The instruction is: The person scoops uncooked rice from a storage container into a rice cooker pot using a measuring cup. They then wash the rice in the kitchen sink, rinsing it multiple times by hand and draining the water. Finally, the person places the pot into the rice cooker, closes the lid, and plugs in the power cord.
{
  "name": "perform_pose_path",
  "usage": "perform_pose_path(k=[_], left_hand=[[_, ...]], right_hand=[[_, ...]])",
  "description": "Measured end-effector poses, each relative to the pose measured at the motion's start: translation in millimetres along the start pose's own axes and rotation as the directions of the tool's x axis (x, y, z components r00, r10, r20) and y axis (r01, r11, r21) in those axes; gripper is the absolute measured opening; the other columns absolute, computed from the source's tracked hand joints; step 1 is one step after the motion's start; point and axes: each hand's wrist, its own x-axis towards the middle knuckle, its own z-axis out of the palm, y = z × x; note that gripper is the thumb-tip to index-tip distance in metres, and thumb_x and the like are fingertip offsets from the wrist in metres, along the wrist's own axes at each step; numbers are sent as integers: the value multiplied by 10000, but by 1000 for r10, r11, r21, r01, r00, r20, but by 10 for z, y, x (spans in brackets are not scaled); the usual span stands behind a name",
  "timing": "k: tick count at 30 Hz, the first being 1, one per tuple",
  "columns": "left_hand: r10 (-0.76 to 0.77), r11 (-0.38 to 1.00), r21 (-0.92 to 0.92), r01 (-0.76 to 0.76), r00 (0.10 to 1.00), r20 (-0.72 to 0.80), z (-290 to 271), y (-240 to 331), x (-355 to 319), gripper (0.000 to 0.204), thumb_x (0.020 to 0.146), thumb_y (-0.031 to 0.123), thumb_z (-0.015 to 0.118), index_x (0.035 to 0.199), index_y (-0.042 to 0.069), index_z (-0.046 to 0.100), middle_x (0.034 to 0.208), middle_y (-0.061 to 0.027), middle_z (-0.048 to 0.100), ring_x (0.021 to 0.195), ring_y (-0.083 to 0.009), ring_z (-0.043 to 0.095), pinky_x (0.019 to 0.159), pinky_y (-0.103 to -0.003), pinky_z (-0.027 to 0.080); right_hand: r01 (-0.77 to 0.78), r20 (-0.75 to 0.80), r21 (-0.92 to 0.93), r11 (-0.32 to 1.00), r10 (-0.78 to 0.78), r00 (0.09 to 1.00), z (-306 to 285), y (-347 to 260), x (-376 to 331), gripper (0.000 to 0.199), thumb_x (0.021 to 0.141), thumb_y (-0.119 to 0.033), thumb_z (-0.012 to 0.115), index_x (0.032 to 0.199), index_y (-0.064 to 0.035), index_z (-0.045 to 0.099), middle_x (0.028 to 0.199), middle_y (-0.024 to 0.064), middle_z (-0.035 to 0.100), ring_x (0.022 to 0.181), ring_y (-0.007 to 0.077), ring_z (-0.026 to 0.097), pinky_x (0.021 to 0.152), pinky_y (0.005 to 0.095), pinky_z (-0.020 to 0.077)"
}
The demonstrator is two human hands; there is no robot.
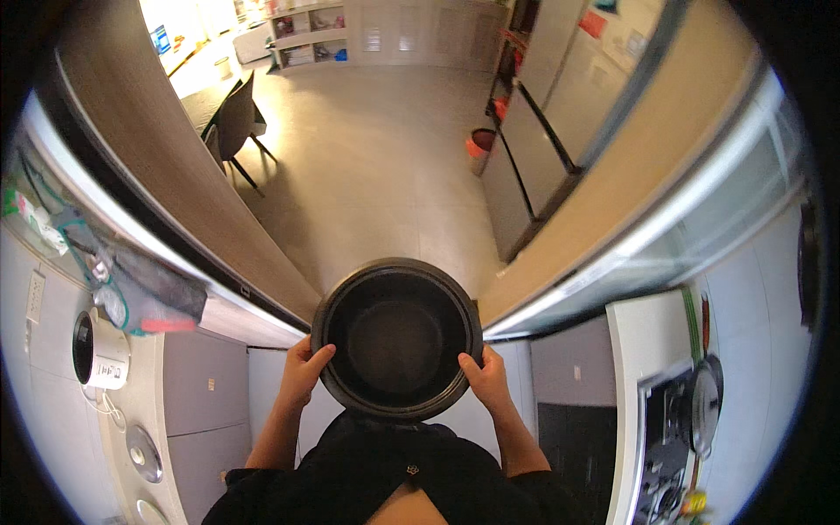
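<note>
Pale tiled floor (372,166) spreads open beyond light-brown wooden door frames (634,188), a tall grey refrigerator (523,131) edging it on the right. White-topped desks (649,328) flank the near room, and a dark thin-legged chair (234,122) stands beyond the left frame, each well apart from the round, deep black pot (395,346) before the person's body (350,472). The left hand (303,369) and right hand (487,378) grip the pot's opposite sides, thumbs on its rim, other fingers mostly hidden.

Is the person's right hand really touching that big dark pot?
Touching. The head view shows the right hand gripping the right side of the dark pot, its thumb lapping over the edge with no gap.
</note>
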Motion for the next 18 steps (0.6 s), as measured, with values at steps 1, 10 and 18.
perform_pose_path(k=[1,10,18], left_hand=[[-37,999,-17,36,998,-45,-127,-45,205,199,804,85,561,980,-8,563,870,-28,592,793,-102,536,728,-239,429],[-285,819,-527,227,958,-30,-357,186,2166,253,790,62,550,1027,-22,519,914,-96,593,791,-178,589,722,-313,489],[-371,811,-563,163,886,-279,-573,199,3563,231,760,51,580,979,-13,538,866,-85,600,746,-166,590,688,-296,494]], right_hand=[[2,29,28,1000,-2,1000,135,-58,275,213,803,-124,539,939,41,535,826,50,581,746,99,513,670,254,438],[-91,159,79,993,78,984,598,-164,2583,141,759,-114,590,815,12,560,726,14,572,635,71,495,587,231,431],[-77,463,-16,997,76,883,1238,-523,4824,178,770,-82,569,914,22,562,832,30,594,719,87,533,661,229,441]])
